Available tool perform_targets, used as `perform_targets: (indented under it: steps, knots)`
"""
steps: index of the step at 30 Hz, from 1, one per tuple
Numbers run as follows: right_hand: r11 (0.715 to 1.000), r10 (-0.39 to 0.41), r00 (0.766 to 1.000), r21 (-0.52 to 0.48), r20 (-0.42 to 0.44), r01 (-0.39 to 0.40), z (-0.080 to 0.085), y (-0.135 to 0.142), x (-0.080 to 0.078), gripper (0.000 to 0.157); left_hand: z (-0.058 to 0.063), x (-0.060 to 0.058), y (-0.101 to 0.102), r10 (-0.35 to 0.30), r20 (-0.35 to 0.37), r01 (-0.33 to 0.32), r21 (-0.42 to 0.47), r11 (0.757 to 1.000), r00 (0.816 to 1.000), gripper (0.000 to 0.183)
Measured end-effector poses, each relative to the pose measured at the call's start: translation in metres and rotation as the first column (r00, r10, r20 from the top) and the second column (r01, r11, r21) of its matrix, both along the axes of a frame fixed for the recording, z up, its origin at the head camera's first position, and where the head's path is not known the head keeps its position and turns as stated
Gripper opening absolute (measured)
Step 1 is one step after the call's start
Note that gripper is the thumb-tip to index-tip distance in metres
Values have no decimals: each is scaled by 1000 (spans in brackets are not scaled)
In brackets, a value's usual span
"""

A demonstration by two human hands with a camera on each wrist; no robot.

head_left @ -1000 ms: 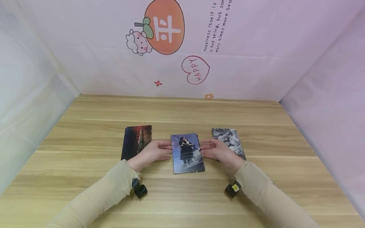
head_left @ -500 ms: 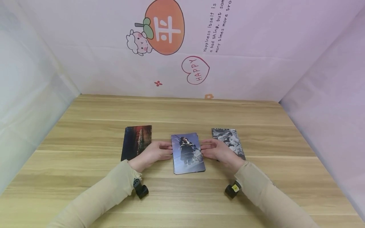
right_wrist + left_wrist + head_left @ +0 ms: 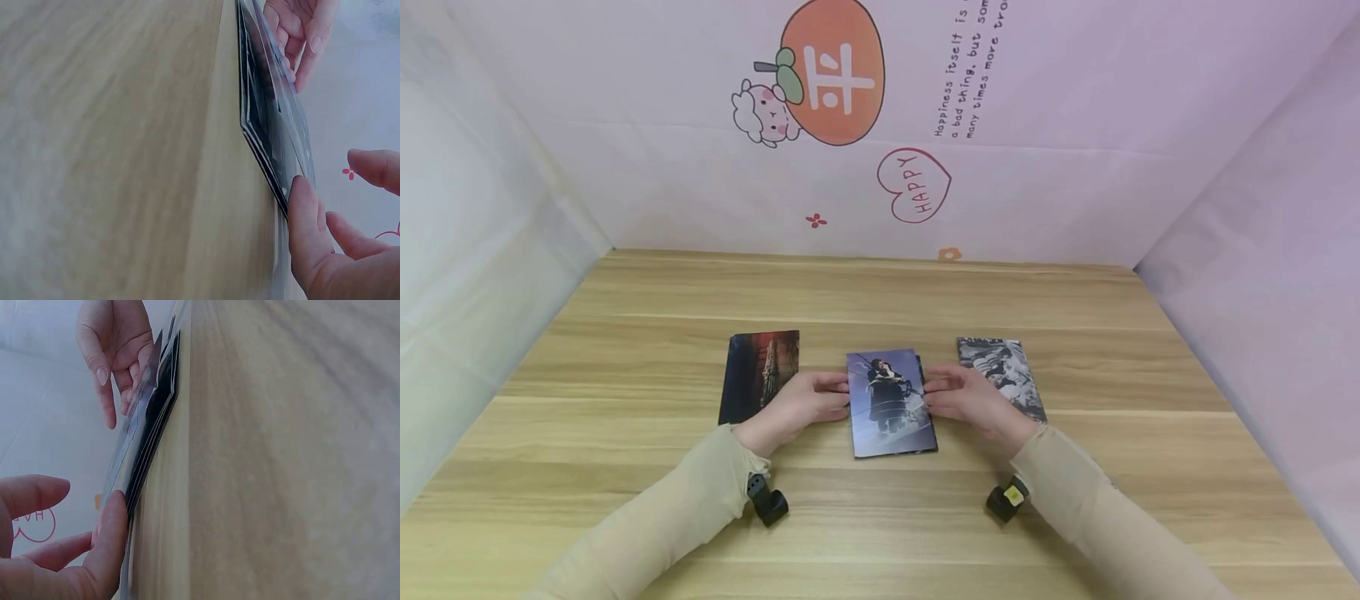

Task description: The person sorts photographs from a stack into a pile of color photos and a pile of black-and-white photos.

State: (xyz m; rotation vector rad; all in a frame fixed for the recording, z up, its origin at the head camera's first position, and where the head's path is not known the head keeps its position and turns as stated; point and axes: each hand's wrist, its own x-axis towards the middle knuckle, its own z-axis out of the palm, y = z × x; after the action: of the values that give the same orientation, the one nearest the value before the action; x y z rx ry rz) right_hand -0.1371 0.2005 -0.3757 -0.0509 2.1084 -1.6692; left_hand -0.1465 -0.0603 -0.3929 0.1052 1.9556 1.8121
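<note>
A small stack of photo cards lies in the middle of the table, its top card showing a couple against a blue sky. My left hand touches its left edge with relaxed fingers, and my right hand touches the right edge likewise. Both thumbs stand free of the cards. From the left wrist, the stack appears edge-on, with its layers slightly fanned apart and my fingertips at the near edge. The right wrist view shows the stack's upper card lifting from the darker ones under it.
A dark red-and-blue photo card pile lies left, partly behind my left hand. At right lies a black-and-white photo card pile, partly covered by my right hand. White printed cloth walls in the wooden table at back and sides.
The top card shifts slightly right, then back left, against those below it. Both hands move a little with it, staying at the stack's sides.
</note>
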Motion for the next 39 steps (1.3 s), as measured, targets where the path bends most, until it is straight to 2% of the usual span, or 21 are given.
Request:
perform_targets:
  steps: [6,15,20,27,35,39]
  knots:
    - [1000,-12,1000,-12,11,12,0,-9,0,60,-2,0,-7,43,-29,-43,3,999,999,47]
    - [999,-25,1000,-25,1,25,-3,-26,-1,57,-3,1,-19,56,-63,-58,-35,998,996,49]
    - [1000,-24,999,-14,-32,24,-6,-33,-2,57,-2,2,-25,70,-63,-73,-45,996,996,51]
    - [997,-66,995,28,-81,68,-6,-48,-2,56,3,1,-33,114,-75,-119,-57,991,991,51]
    - [996,-82,995,23,-55,83,1,-72,-7,58,6,-1,-53,134,-99,-146,-120,982,986,51]
    - [995,-101,994,-10,-38,100,5,-88,-11,60,6,-3,-65,137,-120,-153,-140,978,983,52]
